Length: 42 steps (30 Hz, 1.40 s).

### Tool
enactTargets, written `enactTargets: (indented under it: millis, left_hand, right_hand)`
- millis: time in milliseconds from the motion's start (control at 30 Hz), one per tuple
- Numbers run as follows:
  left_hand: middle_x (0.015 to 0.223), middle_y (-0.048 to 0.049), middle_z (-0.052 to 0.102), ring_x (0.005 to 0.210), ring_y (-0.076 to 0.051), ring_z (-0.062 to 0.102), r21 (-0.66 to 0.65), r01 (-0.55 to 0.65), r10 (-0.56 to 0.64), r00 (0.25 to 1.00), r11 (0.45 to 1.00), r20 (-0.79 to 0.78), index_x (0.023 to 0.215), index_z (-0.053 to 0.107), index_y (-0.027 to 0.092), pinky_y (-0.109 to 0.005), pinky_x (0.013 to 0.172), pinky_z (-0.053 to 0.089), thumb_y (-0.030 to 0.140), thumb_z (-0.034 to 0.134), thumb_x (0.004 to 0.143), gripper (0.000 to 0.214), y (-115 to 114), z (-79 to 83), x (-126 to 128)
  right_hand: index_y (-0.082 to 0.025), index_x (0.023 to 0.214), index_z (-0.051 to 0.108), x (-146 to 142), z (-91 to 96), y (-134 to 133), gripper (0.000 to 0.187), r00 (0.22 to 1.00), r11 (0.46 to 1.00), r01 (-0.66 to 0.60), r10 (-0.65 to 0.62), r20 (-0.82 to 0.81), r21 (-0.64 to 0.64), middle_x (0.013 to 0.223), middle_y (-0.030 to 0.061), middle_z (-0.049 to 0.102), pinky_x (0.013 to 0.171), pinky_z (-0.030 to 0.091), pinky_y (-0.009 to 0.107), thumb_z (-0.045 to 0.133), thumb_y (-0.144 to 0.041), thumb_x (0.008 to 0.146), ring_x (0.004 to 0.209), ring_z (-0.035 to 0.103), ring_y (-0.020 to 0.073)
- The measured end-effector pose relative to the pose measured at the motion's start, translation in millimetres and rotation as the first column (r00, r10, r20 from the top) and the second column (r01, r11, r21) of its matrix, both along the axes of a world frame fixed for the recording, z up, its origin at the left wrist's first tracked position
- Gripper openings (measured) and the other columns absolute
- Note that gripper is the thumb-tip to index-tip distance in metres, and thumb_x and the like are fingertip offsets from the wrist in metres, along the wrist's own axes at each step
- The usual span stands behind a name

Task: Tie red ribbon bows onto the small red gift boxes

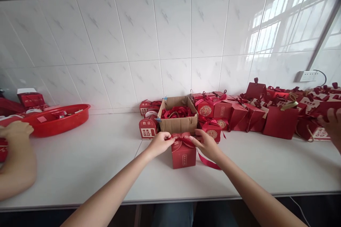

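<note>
A red gift box (pixel 183 158) with gold print stands upright on the white table in front of me. Its petal-like top flaps are folded together, and a dark red ribbon (pixel 209 163) runs across the top, with one loose tail trailing on the table to the right. My left hand (pixel 161 142) pinches the ribbon at the left side of the box top. At the right side, my right hand (pixel 206 144) is closed on the ribbon with thumb and fingers. Just behind the box stands an open cardboard box (pixel 178 126) holding more red ribbons (pixel 179 111).
Finished-looking red boxes (pixel 213 110) with bows and red bags (pixel 281 122) crowd the right rear. Small red boxes (pixel 148 127) stand left of the carton. A red plastic basin (pixel 64 122) sits at left, beside a co-worker's arm (pixel 20 159). Another person's hand (pixel 331 127) reaches in at right.
</note>
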<state>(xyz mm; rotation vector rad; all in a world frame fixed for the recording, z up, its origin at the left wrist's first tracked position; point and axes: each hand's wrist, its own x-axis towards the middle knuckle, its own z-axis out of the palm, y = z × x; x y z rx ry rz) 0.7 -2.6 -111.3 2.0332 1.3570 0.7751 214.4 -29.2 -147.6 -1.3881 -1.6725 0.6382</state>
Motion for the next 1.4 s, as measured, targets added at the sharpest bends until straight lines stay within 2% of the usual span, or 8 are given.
enactTargets:
  millis: [100,233,500,867,1000,1167,1233,1400]
  left_hand:
    - [0.056,0.0042,0.044,0.058,-0.013,0.041,0.029,-0.011,0.012,1.000,1.000,-0.012,0.058,0.047,0.017,-0.024,0.056,0.029,0.051,0.053,0.073,0.037,-1,-1.7,2]
    - [0.055,0.0054,0.041,0.056,-0.012,0.039,0.069,-0.024,0.025,1.000,0.997,-0.013,0.057,0.041,0.018,-0.024,0.054,0.028,0.050,0.055,0.072,0.038,-2,-1.5,6]
    - [0.053,0.0055,0.039,0.053,-0.010,0.034,0.273,0.018,0.009,0.995,0.962,-0.098,0.059,0.040,0.019,-0.023,0.052,0.026,0.033,0.049,0.075,0.023,-16,5.1,11]
    - [0.056,0.0047,0.046,0.056,-0.012,0.041,0.210,0.029,0.001,0.990,0.977,-0.140,0.060,0.044,0.019,-0.024,0.055,0.030,0.038,0.051,0.075,0.025,-14,0.5,3]
    - [0.083,-0.0001,0.057,0.072,-0.015,0.051,0.166,-0.030,0.031,1.000,0.986,-0.003,0.088,0.055,0.021,-0.026,0.066,0.040,0.042,0.062,0.069,0.029,-11,5.1,-13]
    - [0.076,0.0009,0.053,0.056,-0.009,0.043,0.060,-0.031,0.010,0.946,0.998,0.323,0.088,0.053,0.019,-0.023,0.054,0.036,0.028,0.053,0.073,0.018,1,31.4,-24]
    - [0.064,0.0007,0.049,0.053,-0.009,0.040,0.041,0.049,-0.062,0.898,0.998,0.436,0.078,0.056,0.016,-0.023,0.050,0.032,0.028,0.047,0.078,0.015,4,49.2,-20]
    - [0.081,-0.0092,0.062,0.068,-0.014,0.052,0.078,0.215,-0.213,0.725,0.973,0.655,0.076,0.064,0.011,-0.025,0.055,0.037,0.035,0.052,0.081,0.027,6,88.5,2]
  right_hand:
    - [-0.017,0.094,0.057,6,-7.5,-9,0.051,0.995,0.987,-0.069,0.058,-0.080,-0.147,0.086,0.0081,0.066,0.072,0.046,0.033,0.051,-0.064,0.076,0.077,0.062,0.0209]
    - [-0.020,0.064,0.046,9,-6.8,-15,0.048,0.961,0.931,-0.211,0.143,-0.236,-0.297,0.053,-0.0028,0.048,0.051,0.034,0.026,0.049,-0.067,0.076,0.050,0.045,0.0118]
    - [-0.021,0.057,0.034,20,-6.6,4,0.046,0.730,0.935,-0.332,0.172,-0.662,-0.122,0.053,-0.0078,0.027,0.050,0.028,0.025,0.068,-0.051,0.069,0.048,0.026,0.0077]
    - [-0.020,0.057,0.038,39,-16.6,-2,0.045,0.811,0.920,-0.325,0.151,-0.565,-0.220,0.053,-0.0069,0.034,0.050,0.027,0.025,0.067,-0.050,0.072,0.048,0.031,0.0076]
    - [-0.018,0.059,0.044,56,-6.4,-9,0.042,0.776,0.865,-0.405,0.153,-0.612,-0.296,0.054,-0.0047,0.042,0.050,0.031,0.025,0.064,-0.052,0.074,0.049,0.038,0.0084]
    - [-0.018,0.082,0.065,71,27.6,-14,0.027,0.680,0.865,-0.468,0.222,-0.699,-0.181,0.076,0.0044,0.062,0.057,0.041,0.026,0.066,-0.044,0.074,0.066,0.055,0.0140]
    - [-0.019,0.095,0.069,69,44.5,-13,0.032,0.675,0.863,-0.491,0.289,-0.679,-0.121,0.092,0.0080,0.065,0.063,0.045,0.029,0.062,-0.044,0.077,0.076,0.059,0.0169]
    - [-0.022,0.096,0.070,47,78.5,-3,0.031,0.642,0.895,-0.445,0.346,-0.684,0.035,0.099,0.0062,0.064,0.062,0.045,0.027,0.054,-0.044,0.081,0.071,0.054,0.0137]
